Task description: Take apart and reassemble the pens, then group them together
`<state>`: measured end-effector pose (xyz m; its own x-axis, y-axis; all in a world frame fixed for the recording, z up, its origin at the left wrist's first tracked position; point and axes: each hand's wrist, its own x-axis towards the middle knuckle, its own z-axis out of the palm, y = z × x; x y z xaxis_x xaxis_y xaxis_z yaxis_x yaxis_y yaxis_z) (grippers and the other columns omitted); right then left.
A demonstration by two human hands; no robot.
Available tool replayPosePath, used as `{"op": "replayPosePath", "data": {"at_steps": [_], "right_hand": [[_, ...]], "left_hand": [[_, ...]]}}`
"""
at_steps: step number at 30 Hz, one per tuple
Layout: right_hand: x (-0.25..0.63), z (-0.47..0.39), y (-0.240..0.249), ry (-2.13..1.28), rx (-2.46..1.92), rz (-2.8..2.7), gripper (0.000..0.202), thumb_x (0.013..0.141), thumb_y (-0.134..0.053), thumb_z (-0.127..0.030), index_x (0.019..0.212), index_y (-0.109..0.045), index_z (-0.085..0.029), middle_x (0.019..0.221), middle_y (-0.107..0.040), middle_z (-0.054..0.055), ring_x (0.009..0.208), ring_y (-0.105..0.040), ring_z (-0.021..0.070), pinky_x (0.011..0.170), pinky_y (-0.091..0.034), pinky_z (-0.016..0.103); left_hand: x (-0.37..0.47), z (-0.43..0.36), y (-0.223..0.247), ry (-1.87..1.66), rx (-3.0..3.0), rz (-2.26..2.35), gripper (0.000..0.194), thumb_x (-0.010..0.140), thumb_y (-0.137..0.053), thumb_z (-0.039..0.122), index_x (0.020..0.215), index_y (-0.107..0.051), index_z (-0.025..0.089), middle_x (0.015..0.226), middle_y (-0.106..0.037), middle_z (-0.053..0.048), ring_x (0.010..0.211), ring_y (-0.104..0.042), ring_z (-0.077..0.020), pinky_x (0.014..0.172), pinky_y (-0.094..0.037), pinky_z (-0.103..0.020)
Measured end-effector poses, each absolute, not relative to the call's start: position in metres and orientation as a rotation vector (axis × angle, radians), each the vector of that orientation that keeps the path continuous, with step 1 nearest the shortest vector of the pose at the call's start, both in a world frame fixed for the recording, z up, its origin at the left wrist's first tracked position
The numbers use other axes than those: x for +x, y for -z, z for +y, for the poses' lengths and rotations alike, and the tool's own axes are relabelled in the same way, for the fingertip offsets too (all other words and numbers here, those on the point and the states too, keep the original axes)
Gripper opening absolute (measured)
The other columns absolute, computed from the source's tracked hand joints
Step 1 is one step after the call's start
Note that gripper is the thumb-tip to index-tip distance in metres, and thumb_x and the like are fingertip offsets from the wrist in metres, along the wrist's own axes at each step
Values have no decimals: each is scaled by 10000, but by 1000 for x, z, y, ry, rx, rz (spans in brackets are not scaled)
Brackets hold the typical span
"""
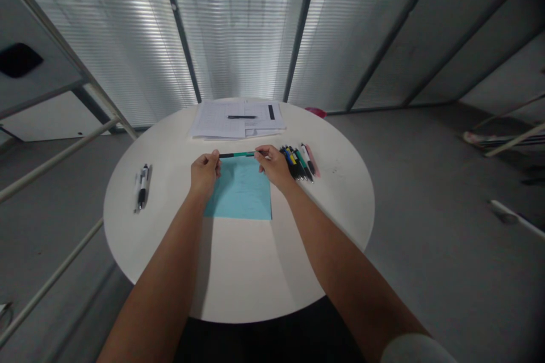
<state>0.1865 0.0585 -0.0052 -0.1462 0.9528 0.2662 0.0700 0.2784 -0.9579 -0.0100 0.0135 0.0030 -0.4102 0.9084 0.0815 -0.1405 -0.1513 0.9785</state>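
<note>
Between my two hands a green and black pen is held level, just over the far edge of a light blue sheet of paper. My left hand pinches the pen's black end. The other end is gripped by the fingers of my right hand. Close beside my right hand lies a row of several pens in black, blue, yellow, green, white and pink. Whether the pen touches the paper cannot be made out.
The round white table carries a stack of printed papers at the back, with a dark pen on top. Two pens lie at the left. Metal rails stand left of the table; blinds hang behind.
</note>
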Motion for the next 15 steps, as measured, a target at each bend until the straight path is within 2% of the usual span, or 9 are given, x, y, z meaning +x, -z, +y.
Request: {"op": "replayPosePath", "data": {"at_steps": [4,10,15], "right_hand": [[186,60,6,-1063,-1032,-1508,344,839,-548,-531,849,-611,-193,631,-562,-44,447,-496,64,420,-351,192],[186,61,7,-1047,-991,-1456,353,739,-681,-493,931,-622,-203,821,-607,-21,479,-504,44,442,-378,195],[186,62,7,-1112,-1023,-1446,364,837,-533,-558,845,-596,-200,717,-609,-23,442,-506,58,397,-325,194]], "left_hand": [[-10,14,-3,-1688,949,1285,335,718,-727,449,721,-588,144,623,-543,4,451,-406,-59,396,-304,-196],[-10,14,-2,-1688,900,1258,342,694,-748,441,717,-578,146,662,-573,-6,456,-407,-52,386,-297,-188],[-11,15,-1,-1694,891,1246,333,685,-754,429,730,-591,143,676,-586,-14,469,-420,-55,387,-294,-186]]}}
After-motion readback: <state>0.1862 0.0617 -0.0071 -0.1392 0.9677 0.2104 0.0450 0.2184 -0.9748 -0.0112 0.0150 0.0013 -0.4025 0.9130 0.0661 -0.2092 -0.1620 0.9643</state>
